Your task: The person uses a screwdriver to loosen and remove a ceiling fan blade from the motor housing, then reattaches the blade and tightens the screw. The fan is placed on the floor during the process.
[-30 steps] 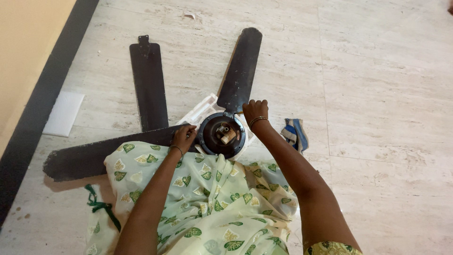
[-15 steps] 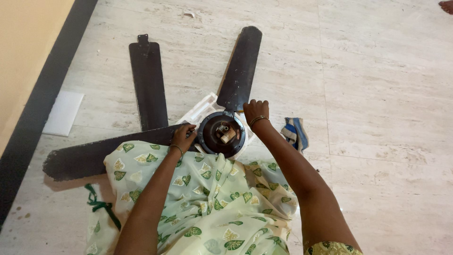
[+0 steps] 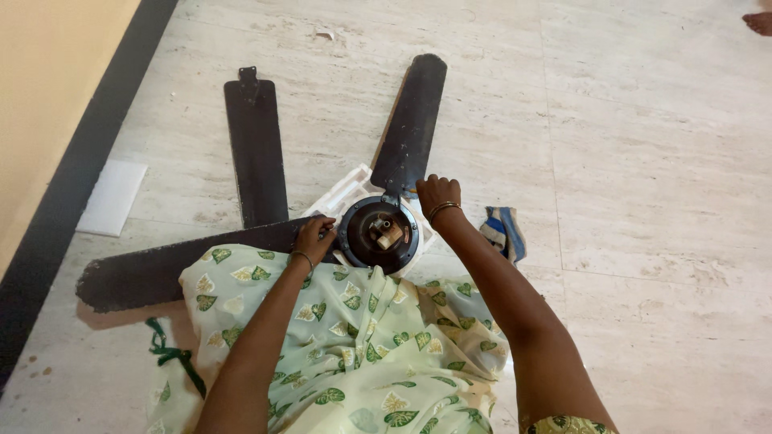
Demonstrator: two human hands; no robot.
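A dark ceiling fan motor hub [image 3: 378,234] lies on the floor over a white foam piece [image 3: 347,193], just past my lap in green leaf-print cloth. My left hand [image 3: 314,237] rests at the root of the long dark blade [image 3: 173,269] that runs left from the hub. My right hand [image 3: 437,194] is closed at the base of the blade [image 3: 412,122] pointing away; what its fingers pinch is hidden. A third blade [image 3: 256,149] lies loose on the floor, apart from the hub.
A blue striped cloth [image 3: 504,231] lies right of the hub. A white flat sheet [image 3: 112,198] sits by the dark skirting along the yellow wall [image 3: 48,96]. Pale stone floor [image 3: 643,161] stretches right; another person's foot [image 3: 757,22] shows at the top right corner.
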